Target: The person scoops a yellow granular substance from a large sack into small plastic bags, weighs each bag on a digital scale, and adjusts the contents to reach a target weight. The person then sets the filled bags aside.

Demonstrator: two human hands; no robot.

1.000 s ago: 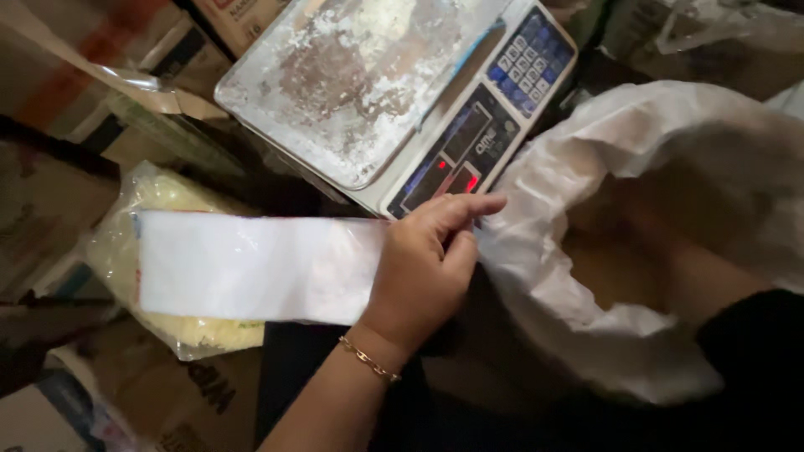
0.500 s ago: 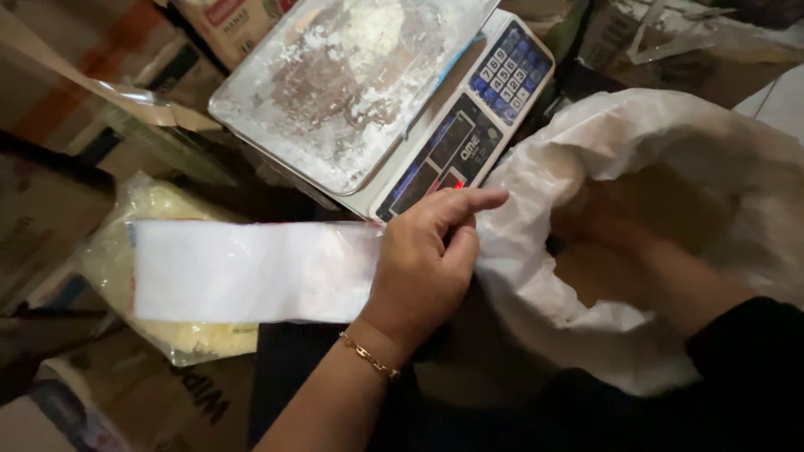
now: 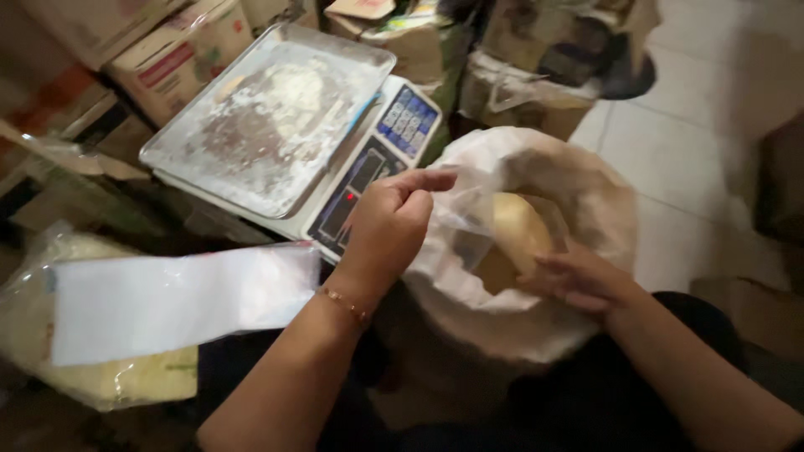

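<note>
Left hand [image 3: 389,224] pinches a thin clear plastic bag [image 3: 465,222] at the rim of the big white sack [image 3: 536,326], beside the powder-dusted digital scale [image 3: 276,134]. Right hand [image 3: 582,280], fingers loosely spread, rests inside the sack rim. Grip's thin; bag could slip & powder spill.

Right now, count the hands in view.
2. The left hand pinches a clear bag at the sack's mouth; the right hand rests on its rim.

My left hand [image 3: 387,230] and right hand [image 3: 579,280] are bare, without gloves or rings. A thin gold chain bracelet [image 3: 345,305] circles my left wrist. Both forearms are uncovered.
</note>
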